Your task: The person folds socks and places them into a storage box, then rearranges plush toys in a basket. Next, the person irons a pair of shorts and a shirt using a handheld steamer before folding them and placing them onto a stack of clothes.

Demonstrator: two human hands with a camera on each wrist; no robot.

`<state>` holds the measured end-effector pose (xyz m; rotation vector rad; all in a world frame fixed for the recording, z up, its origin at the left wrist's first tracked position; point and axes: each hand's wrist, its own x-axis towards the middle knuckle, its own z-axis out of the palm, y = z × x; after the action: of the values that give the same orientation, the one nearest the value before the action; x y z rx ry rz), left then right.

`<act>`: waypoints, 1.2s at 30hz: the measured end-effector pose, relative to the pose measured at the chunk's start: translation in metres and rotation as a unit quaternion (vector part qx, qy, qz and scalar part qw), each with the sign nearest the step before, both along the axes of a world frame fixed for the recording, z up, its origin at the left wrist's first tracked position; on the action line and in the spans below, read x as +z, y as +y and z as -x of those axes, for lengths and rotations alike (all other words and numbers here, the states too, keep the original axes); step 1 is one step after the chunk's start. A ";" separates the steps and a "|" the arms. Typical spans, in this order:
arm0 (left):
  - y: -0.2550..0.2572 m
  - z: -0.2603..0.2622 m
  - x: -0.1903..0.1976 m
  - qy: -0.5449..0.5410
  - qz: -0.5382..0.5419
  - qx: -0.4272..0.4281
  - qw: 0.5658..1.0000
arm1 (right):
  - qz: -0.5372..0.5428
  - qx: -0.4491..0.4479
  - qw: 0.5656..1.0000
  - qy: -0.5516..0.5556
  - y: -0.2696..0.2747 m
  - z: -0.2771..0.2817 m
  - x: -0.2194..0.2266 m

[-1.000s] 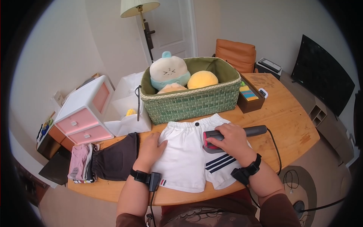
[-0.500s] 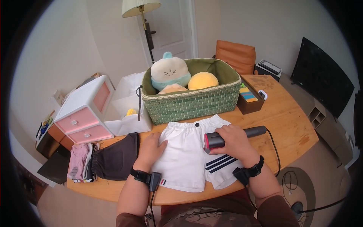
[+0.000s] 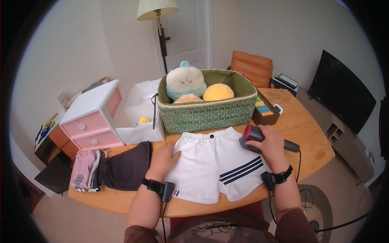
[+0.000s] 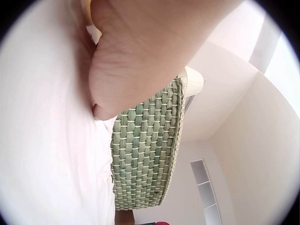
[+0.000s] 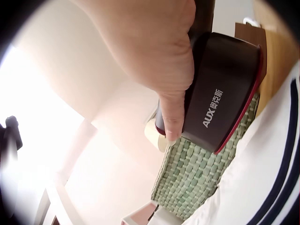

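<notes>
White shorts point(image 3: 198, 162) lie spread on the wooden table, with dark stripes on one leg and a small button at the waistband. My left hand point(image 3: 165, 158) rests on their left edge, fingers extended. In my right hand point(image 3: 272, 143) is a dark handheld garment steamer point(image 5: 225, 89) with a red rim. Its head is raised at the right edge of the shorts, above the striped leg, and tilted in the right wrist view. The thumb point(image 5: 172, 117) lies along the steamer's body. The power cord hangs from the handle's end.
Behind the shorts stands a green woven basket point(image 3: 206, 117) holding plush toys. Left of it are a white paper bag point(image 3: 144, 133) and a pink-drawered box point(image 3: 91, 129). Dark folded shorts point(image 3: 127, 168) and stacked clothes point(image 3: 87, 170) lie at left. A brown box point(image 3: 267, 117) sits right.
My right hand has lifted the steamer off the shorts and moved it right, turning its head upward. The striped leg is more exposed. My left hand stays on the left edge.
</notes>
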<state>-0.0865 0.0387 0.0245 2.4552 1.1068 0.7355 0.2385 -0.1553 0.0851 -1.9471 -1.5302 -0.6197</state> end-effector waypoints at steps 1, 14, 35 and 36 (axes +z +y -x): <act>0.000 0.000 0.000 -0.003 0.001 0.000 1.000 | 0.003 -0.022 1.000 0.003 -0.004 -0.009 0.003; 0.002 0.001 -0.003 -0.006 -0.030 -0.009 0.999 | 0.066 -0.187 0.980 -0.006 -0.034 -0.100 -0.026; 0.005 0.002 -0.007 0.007 -0.030 -0.012 0.999 | 0.127 -0.013 0.976 0.175 -0.031 -0.022 -0.006; 0.005 0.002 -0.007 0.008 -0.030 -0.011 0.999 | 0.126 -0.011 0.977 0.174 -0.032 -0.020 -0.010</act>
<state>-0.0887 0.0439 0.0174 2.5237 1.0781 0.7536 0.2589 -0.1877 0.0747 -2.1264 -1.4172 -0.0823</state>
